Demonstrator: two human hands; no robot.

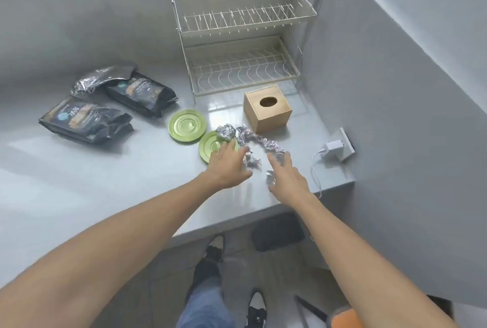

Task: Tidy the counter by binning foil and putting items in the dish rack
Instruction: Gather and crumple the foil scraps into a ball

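Crumpled silver foil (259, 141) lies in a strip on the grey counter, with a balled piece (226, 131) at its left end. My left hand (228, 164) hovers over the near green plate (208, 146), fingers spread, touching foil at its fingertips. My right hand (287, 175) reaches flat over the strip's right end, with a foil scrap (269, 178) beside its thumb. A second green plate (187, 124) sits behind to the left. The wire dish rack (242, 64) stands empty at the back.
A wooden tissue box (267, 112) stands just behind the foil. Two dark snack bags (87, 123) (142, 94) and a silver pouch (101, 78) lie on the left. A white charger (333, 147) is plugged into the wall on the right, cable hanging. A dark bin (278, 232) sits below the counter edge.
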